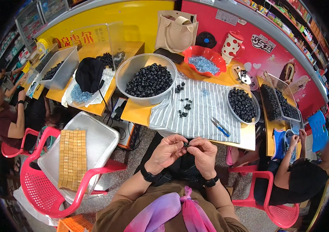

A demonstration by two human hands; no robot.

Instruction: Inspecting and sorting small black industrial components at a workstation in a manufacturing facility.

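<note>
My left hand (168, 150) and my right hand (203, 151) meet in front of my chest, fingertips pinched together on a small black bead (186, 144). Both wrists wear black bands. Just beyond my hands lies a grey striped cloth (207, 112) on the wooden table (135, 112), with loose black beads (183, 108) scattered on it. A large clear bowl (146, 79) heaped with black beads stands at the cloth's far left. A smaller bowl of black beads (243, 104) sits at its right.
Blue-handled scissors (220, 127) lie on the cloth. A red bowl (205, 60) of pale blue beads and a beige bag (176, 33) stand farther back. A pink chair (56, 170) on my left carries a tray of yellow tiles. Other people sit at both sides.
</note>
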